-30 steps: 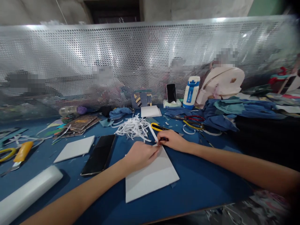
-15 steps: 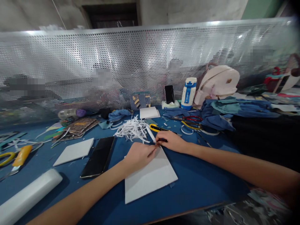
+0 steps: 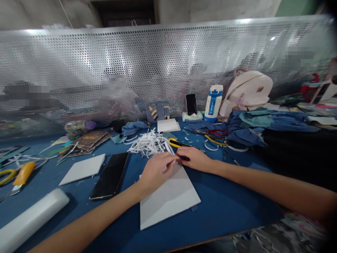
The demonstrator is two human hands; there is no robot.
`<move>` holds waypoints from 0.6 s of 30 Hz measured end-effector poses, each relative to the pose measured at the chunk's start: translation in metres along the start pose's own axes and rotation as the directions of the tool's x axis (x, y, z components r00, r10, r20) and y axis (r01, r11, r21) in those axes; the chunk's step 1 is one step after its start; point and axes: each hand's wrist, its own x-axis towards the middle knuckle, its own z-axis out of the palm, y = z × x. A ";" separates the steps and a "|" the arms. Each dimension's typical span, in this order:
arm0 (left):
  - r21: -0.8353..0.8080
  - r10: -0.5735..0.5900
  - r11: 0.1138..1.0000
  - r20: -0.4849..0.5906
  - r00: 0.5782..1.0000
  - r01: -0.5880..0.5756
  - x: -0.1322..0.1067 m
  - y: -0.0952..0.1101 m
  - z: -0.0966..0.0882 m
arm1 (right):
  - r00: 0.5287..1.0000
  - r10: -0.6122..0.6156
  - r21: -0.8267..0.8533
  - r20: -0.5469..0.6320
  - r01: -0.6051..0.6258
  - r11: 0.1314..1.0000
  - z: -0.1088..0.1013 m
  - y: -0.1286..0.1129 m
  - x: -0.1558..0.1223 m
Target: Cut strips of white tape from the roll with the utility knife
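Note:
A white foam board (image 3: 168,198) lies flat on the blue table (image 3: 226,207) in front of me. My left hand (image 3: 156,172) rests on its far edge with fingers pinched on a thin white strip (image 3: 171,149) that runs up from the board's corner. My right hand (image 3: 193,158) is closed on a yellow utility knife (image 3: 177,143), its tip at the same corner. Both hands touch at that corner. A heap of white cut strips (image 3: 149,142) lies just beyond them.
A black phone (image 3: 110,174) and a second white board (image 3: 83,168) lie to the left, a white roll (image 3: 28,221) near left. Scissors (image 3: 218,137), blue cloth (image 3: 263,123), a bottle (image 3: 213,104) and a pale bag (image 3: 247,92) stand right. A perforated metal screen (image 3: 158,66) backs the table.
My left hand has lifted slightly off the board and pulled the strip upward; the right hand with the knife has barely moved.

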 end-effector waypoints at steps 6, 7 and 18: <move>-0.129 -0.075 0.990 -0.090 0.993 0.063 -0.004 0.004 0.007 | 1.000 0.013 -0.004 0.009 -0.013 1.000 0.000 0.001 0.000; -0.201 -0.099 0.976 -0.094 0.991 0.078 -0.005 0.006 0.008 | 0.999 0.027 0.006 0.020 -0.027 1.000 -0.002 0.000 0.001; -0.706 -0.207 0.687 0.033 0.978 0.169 -0.008 0.012 0.013 | 0.932 0.362 -0.171 0.002 -0.356 0.919 -0.033 0.032 -0.007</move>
